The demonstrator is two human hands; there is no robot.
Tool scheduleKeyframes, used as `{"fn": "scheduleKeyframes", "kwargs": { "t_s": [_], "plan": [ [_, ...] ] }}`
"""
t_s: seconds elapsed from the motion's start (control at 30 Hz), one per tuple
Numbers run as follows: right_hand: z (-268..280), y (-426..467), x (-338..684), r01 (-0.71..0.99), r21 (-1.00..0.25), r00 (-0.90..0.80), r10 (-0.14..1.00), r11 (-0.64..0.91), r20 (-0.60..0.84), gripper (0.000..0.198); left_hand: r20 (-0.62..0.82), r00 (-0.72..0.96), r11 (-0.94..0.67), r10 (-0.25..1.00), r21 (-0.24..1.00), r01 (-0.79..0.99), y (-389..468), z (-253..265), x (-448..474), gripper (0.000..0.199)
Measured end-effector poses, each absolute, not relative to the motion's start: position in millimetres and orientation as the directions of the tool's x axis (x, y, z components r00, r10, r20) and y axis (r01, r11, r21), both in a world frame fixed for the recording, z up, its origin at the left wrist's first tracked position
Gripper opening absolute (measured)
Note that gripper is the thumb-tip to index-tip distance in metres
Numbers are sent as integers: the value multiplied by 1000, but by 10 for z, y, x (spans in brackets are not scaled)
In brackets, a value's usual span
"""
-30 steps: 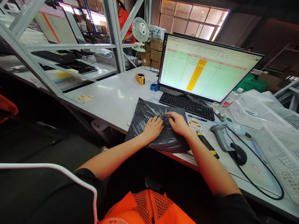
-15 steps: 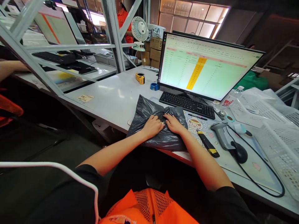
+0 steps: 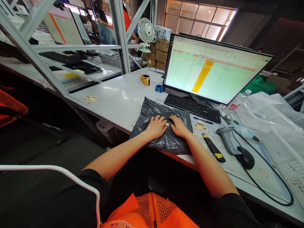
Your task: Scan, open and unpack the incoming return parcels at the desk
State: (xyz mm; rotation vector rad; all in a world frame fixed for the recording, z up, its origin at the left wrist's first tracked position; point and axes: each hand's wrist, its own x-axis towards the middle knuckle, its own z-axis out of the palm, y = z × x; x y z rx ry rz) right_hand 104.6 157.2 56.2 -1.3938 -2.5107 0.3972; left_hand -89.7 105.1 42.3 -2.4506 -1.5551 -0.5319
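A black plastic mailing bag [image 3: 166, 144] lies crumpled at the front edge of the white desk. My left hand [image 3: 156, 127] rests flat on its middle, fingers spread. Just to the right, my right hand [image 3: 178, 126] presses on the same bag, its fingers stretched out and slightly bent. Between the two hands a small pale yellow patch [image 3: 167, 124] shows on the plastic. What the bag contains is hidden.
Right of the bag are a box cutter [image 3: 214, 148], a pen [image 3: 203, 120], a barcode scanner [image 3: 226, 139], a mouse [image 3: 246, 157] and white baskets [image 3: 282, 155]. Behind stand a keyboard [image 3: 192, 107] and monitor [image 3: 213, 69]. Tape rolls lie farther back. A metal frame [image 3: 45, 66] rises at left.
My fingers have spread and flattened on the bag, and the pale patch between them shows more. The view has shifted slightly. A person in the background has moved.
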Motion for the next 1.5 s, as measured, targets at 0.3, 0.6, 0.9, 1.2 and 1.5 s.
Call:
{"fn": "scheduleKeyframes", "kwargs": {
  "t_s": [0.3, 0.6, 0.9, 1.2, 1.5],
  "plan": [
    [573, 1449, 971, 829, -268, -497, 866, 491, 49, 61, 372, 435, -483, 820, 41, 875, 1181, 463, -748, 31],
    [628, 1498, 950, 854, -315, -420, 906, 414, 52, 59, 451, 588, -693, 671, 102, 713, 709, 505, -1144, 36],
    [873, 1313, 557, 905, 0, -416, 882, 426, 221, 47, 562, 662, -808, 496, 18, 589, 670, 582, -954, 43],
    [1222, 1662, 813, 949, 86, -314, 892, 303, 324, 40, 566, 536, -701, 626, 108, 705, 111, 759, -662, 47],
    [1494, 2138, 996, 946, -42, -304, 925, 321, 228, 28, 367, 511, -628, 777, 501, 596, -778, 927, -1531, 53]
  ]
}}
